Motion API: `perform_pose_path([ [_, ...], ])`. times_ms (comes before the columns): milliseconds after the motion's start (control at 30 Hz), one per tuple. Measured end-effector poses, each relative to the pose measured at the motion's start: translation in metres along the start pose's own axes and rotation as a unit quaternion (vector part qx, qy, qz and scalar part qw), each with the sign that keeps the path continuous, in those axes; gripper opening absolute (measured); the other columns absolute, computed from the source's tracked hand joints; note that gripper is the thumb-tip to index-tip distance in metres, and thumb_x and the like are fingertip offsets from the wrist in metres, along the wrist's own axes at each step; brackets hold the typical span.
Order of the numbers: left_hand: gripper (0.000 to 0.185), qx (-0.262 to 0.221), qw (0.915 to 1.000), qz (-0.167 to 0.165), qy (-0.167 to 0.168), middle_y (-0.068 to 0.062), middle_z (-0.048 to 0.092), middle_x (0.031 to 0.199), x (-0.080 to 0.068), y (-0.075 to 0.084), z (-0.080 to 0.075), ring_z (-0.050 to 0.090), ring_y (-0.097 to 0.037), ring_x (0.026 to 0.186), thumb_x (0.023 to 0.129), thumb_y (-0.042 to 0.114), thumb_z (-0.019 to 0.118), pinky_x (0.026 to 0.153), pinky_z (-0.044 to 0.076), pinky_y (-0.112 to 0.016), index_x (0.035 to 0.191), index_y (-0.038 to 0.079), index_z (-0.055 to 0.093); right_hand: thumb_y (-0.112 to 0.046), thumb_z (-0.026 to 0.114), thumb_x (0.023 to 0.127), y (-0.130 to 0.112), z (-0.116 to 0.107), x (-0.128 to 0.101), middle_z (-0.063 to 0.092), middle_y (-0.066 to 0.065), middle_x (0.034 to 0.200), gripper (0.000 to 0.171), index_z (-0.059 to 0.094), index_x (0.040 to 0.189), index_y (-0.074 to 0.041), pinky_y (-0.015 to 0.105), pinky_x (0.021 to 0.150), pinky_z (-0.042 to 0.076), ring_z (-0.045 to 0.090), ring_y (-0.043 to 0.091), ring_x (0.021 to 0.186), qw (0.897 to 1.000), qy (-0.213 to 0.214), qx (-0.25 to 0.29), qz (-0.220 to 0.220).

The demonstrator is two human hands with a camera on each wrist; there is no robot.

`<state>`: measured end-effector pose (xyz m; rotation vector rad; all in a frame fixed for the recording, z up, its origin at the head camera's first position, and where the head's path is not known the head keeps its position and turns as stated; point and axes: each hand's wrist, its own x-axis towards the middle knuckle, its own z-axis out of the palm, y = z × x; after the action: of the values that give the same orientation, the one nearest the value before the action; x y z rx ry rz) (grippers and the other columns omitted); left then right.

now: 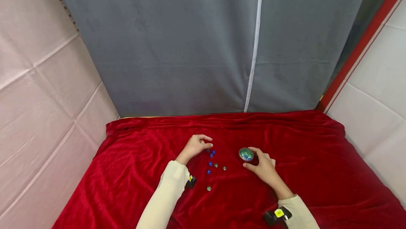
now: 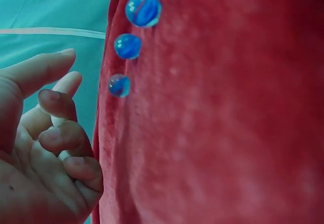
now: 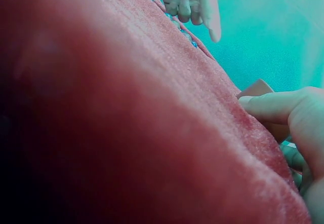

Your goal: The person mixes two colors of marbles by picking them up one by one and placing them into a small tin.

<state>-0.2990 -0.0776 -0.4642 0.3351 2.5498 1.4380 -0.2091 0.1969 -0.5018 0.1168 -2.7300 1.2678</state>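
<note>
Bowl contents (bluish) too small to tell

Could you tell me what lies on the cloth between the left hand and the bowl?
In the head view, a few blue marbles lie by the left hand; from them to the bowl, only bare red cloth.

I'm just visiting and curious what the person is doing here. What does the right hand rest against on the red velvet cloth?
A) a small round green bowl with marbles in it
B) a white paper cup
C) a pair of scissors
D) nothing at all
A: in the head view the right hand curls its fingers around a small round green bowl that holds blue marbles, on the red velvet cloth.
</note>
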Motion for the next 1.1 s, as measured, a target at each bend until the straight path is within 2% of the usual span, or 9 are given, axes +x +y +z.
perform_pose_path([
  [133,0.025,0.000,1.0000,-0.006,-0.002,-0.002,0.052,0.058,-0.003,-0.006,-0.001,0.039,-0.011,0.052,0.084,0.018,0.073,0.055,0.037,-0.024,0.107,0.007,0.072,-0.024,0.078,0.080,0.001,0.000,0.000,0.060,0.016,0.125,0.063,0.050,0.133,-0.008,0.042,0.082,0.019,0.046,0.032,0.111,1.000,-0.003,-0.001,0.001],
  [333,0.024,0.007,0.9999,-0.010,-0.004,0.001,0.051,0.058,-0.005,-0.014,-0.002,0.041,-0.010,0.054,0.083,0.017,0.074,0.057,0.038,-0.023,0.105,0.007,0.073,-0.025,0.079,0.079,0.002,0.001,0.001,0.061,0.016,0.125,0.063,0.051,0.133,-0.007,0.042,0.081,0.019,0.046,0.033,0.111,1.000,0.001,-0.003,-0.002],
  [600,0.024,0.009,0.9998,-0.014,-0.008,0.003,0.049,0.057,-0.006,-0.017,-0.003,0.040,-0.010,0.054,0.083,0.017,0.075,0.057,0.037,-0.023,0.104,0.006,0.073,-0.023,0.079,0.078,0.002,0.001,0.001,0.062,0.015,0.124,0.062,0.052,0.132,-0.008,0.041,0.081,0.019,0.047,0.033,0.111,1.000,0.006,-0.006,-0.003],
  [733,0.025,0.018,0.9997,-0.009,-0.011,0.003,0.048,0.056,-0.007,-0.017,-0.004,0.040,-0.011,0.054,0.083,0.018,0.075,0.057,0.038,-0.023,0.104,0.006,0.073,-0.025,0.079,0.079,0.003,0.001,0.001,0.062,0.015,0.124,0.062,0.052,0.132,-0.008,0.042,0.081,0.019,0.047,0.033,0.111,1.000,0.008,-0.004,-0.004],
  [967,0.023,0.049,0.9985,-0.010,-0.022,0.004,0.047,0.056,-0.008,-0.017,-0.004,0.041,-0.009,0.054,0.082,0.018,0.075,0.058,0.038,-0.023,0.103,0.008,0.074,-0.025,0.080,0.075,0.001,0.003,-0.001,0.063,0.017,0.119,0.063,0.053,0.128,-0.006,0.040,0.078,0.018,0.047,0.032,0.105,0.999,0.031,0.001,-0.033],
  [1100,0.023,0.069,0.9972,-0.012,-0.027,0.005,0.047,0.056,-0.009,-0.019,-0.003,0.042,-0.009,0.055,0.082,0.019,0.075,0.058,0.039,-0.022,0.103,0.009,0.074,-0.025,0.080,0.075,0.001,0.004,-0.002,0.062,0.017,0.119,0.062,0.053,0.128,-0.006,0.040,0.079,0.018,0.047,0.032,0.105,0.999,0.031,0.001,-0.029],
])
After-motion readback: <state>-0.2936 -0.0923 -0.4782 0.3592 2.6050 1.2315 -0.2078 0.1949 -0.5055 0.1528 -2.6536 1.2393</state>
